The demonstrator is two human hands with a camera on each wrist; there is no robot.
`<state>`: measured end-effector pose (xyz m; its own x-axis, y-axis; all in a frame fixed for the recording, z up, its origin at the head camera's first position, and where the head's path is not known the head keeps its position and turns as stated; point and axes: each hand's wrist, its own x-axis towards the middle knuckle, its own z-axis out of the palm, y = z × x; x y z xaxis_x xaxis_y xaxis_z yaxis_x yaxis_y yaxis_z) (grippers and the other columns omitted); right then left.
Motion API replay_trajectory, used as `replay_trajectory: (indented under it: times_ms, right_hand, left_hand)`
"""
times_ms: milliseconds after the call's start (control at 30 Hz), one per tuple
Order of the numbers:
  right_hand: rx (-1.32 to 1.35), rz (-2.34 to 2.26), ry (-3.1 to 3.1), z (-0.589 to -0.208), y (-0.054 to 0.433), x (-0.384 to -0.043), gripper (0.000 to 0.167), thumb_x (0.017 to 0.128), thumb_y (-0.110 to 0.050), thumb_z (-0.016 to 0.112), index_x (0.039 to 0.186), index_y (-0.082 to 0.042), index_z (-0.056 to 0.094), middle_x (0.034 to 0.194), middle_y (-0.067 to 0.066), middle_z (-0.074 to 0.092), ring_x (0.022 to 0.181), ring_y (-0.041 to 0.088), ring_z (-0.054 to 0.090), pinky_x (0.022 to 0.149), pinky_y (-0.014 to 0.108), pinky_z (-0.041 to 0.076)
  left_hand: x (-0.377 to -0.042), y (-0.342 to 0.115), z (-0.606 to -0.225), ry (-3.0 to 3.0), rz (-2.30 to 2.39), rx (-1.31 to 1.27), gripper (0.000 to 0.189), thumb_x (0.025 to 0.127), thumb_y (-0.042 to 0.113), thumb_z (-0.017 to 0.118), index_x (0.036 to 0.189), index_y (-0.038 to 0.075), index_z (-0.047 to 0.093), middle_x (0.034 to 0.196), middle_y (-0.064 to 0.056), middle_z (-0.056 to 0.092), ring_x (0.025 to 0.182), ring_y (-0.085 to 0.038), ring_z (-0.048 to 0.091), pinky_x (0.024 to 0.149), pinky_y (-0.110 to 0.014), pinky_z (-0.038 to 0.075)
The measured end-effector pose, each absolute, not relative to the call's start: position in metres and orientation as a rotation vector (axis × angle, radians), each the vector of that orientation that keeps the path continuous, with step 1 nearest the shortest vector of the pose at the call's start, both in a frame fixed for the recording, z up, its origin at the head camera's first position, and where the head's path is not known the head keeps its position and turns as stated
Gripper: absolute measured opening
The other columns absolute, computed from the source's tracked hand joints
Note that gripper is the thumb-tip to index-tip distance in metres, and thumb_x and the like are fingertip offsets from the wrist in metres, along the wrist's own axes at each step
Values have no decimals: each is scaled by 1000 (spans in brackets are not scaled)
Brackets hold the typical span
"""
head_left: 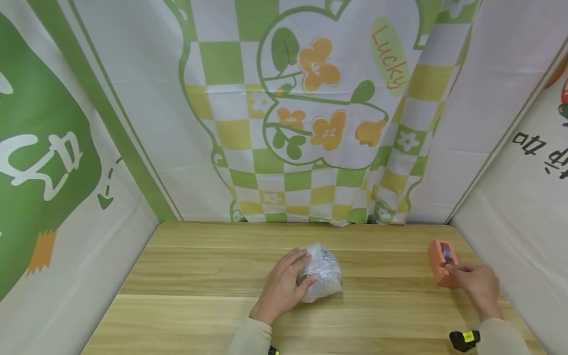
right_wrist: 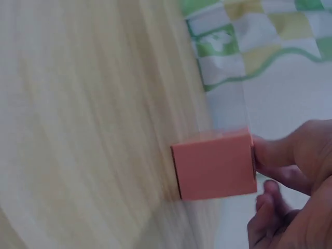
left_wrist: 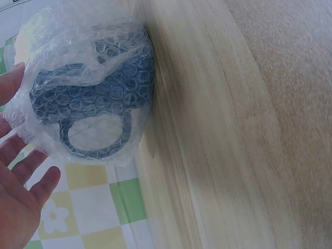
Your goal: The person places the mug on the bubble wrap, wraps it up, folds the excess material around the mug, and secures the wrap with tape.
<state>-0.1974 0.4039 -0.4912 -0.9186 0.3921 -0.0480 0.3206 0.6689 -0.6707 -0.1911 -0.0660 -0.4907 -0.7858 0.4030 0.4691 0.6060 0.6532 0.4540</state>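
A bubble-wrapped mug (head_left: pixel 326 276) sits on the wooden table. Through the clear wrap the left wrist view shows its dark blue body (left_wrist: pixel 98 96) and a loop-shaped handle (left_wrist: pixel 96 154). My left hand (head_left: pixel 284 283) rests against the left side of this bundle, fingers spread and fairly straight. To the right stands an orange-pink tape dispenser (head_left: pixel 437 261) with a small roll of tape (head_left: pixel 446 254) on a bluish core. My right hand (head_left: pixel 480 287) has thumb and forefinger pinched together at the dispenser's near end, where the tape comes off; the strip itself is too thin to make out.
The wooden table (head_left: pixel 199 276) reaches back to a green-and-yellow checked cloth (head_left: pixel 288 197). Printed fabric walls (head_left: pixel 128 236) close in both sides. The dispenser stands near the table's right edge.
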Motion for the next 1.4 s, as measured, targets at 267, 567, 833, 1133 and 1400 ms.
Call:
replay_trajectory:
  times_ms: [267, 567, 833, 1133, 1400]
  right_hand:
    - [-638, 835, -2708, -493, 389, -195, 36, 96, -28, 66, 97, 7, 76, 90, 24, 73, 70, 32, 64, 56, 38, 43]
    - [-885, 1166, -2559, -485, 386, -193, 38, 93, -28, 66, 97, 8, 76, 93, 22, 72, 88, 31, 60, 59, 31, 43]
    - [-976, 1819, -2143, -488, 384, -185, 24, 98, -15, 61, 80, -3, 72, 70, -5, 66, 63, 7, 68, 65, 23, 59]
    - [-984, 1984, -1980, -489, 381, -182, 19, 99, -8, 57, 82, -4, 65, 73, -3, 64, 64, 6, 68, 71, 23, 60]
    - [-967, 2172, -1873, -483, 381, -175, 13, 100, 1, 48, 92, 0, 59, 76, 2, 66, 71, 8, 70, 77, 23, 59]
  left_hand:
    - [-192, -66, -492, -2541, -873, -799, 50, 95, 37, 69, 130, 1, 67, 140, -12, 61, 137, -33, 49, 112, -47, 41]
    - [-193, -66, -493, -2524, -877, -794, 50, 94, 36, 70, 130, 2, 67, 139, -12, 61, 137, -33, 49, 112, -47, 41]
    - [-193, -66, -494, -2529, -894, -786, 50, 94, 36, 70, 130, 2, 67, 140, -12, 61, 137, -32, 48, 112, -47, 40]
    - [-193, -65, -495, -2517, -895, -788, 49, 94, 36, 70, 130, 2, 67, 139, -12, 61, 137, -34, 49, 112, -47, 40]
    - [-193, -65, -495, -2514, -896, -790, 49, 94, 35, 71, 130, 1, 67, 139, -12, 61, 136, -34, 49, 113, -47, 40]
